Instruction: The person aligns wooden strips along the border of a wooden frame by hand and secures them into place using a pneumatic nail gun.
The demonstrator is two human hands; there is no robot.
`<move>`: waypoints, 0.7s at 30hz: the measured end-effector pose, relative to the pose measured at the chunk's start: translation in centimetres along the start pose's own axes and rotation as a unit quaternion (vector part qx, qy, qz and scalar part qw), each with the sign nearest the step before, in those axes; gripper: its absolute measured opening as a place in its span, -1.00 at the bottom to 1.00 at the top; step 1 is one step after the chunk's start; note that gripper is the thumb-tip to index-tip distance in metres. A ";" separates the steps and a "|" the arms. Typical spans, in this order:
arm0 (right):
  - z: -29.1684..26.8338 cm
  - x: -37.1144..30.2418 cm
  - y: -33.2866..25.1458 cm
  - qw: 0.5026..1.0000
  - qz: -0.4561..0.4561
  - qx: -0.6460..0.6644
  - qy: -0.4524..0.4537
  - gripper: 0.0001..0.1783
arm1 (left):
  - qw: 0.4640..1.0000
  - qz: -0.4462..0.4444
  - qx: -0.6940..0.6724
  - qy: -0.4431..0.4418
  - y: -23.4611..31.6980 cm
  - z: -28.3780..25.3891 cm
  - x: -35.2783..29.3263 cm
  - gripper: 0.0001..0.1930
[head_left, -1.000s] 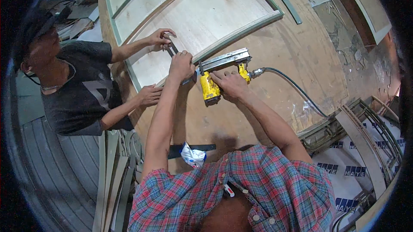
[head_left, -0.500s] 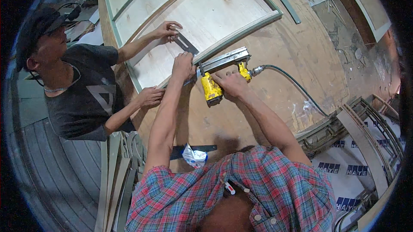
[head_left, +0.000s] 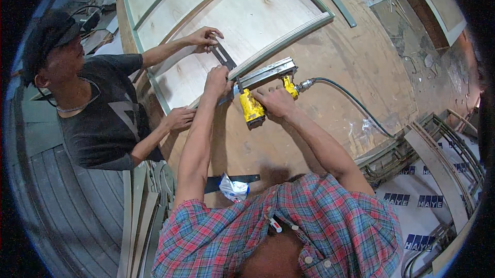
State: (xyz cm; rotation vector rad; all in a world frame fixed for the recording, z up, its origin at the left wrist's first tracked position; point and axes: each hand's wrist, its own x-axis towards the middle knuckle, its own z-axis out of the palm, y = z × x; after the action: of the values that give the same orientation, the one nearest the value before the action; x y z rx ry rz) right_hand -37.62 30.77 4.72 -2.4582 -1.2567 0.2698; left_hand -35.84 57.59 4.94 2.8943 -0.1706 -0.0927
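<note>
My right hand (head_left: 276, 102) is wrapped round the handle of a yellow nail gun (head_left: 251, 107). The tool's silver magazine lies along the near edge of a wooden frame (head_left: 289, 39) backed by a pale panel (head_left: 258, 12), and its nose sits close to my left hand (head_left: 218, 82). The fingers of that left hand are closed on the frame's near edge, partly hiding it. A co-worker's hand (head_left: 203, 38) holds a dark slotted metal bar (head_left: 223, 55), whose lower end reaches my left fingers. The co-worker's other hand (head_left: 180, 118) rests at the frame's near left edge.
An air hose (head_left: 356, 101) runs from the nail gun across the wooden tabletop (head_left: 330, 82). A saw blade (head_left: 251, 178) and a crumpled white-and-blue packet (head_left: 234, 189) lie close to my body. Curved strips (head_left: 435, 175) are heaped at right; a loose green-grey strip (head_left: 337, 4) lies beyond the frame.
The co-worker's upper hand has shifted slightly right with the dark bar, and their body leans a little closer. My hands and the nail gun stay almost in place.
</note>
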 end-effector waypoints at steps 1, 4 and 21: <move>-0.1 0.0 0.1 1.000 0.001 0.000 0.003 -0.49 | 1.000 0.003 0.002 0.001 0.2 -0.3 0.1 -0.68; -1.0 -0.8 0.8 1.000 0.013 -0.003 -0.023 -0.41 | 0.995 -0.062 -0.004 -0.081 0.7 -1.3 0.2 -0.65; -8.9 -5.1 15.9 0.995 0.091 -0.029 0.013 -0.27 | 0.996 0.050 -0.069 0.009 11.7 1.3 12.9 -0.56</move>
State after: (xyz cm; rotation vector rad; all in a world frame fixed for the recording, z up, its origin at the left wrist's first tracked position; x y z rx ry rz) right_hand -25.87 16.00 6.49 -2.6210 -1.0453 0.2513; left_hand -24.39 44.45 5.83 2.7418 -0.2946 -0.0578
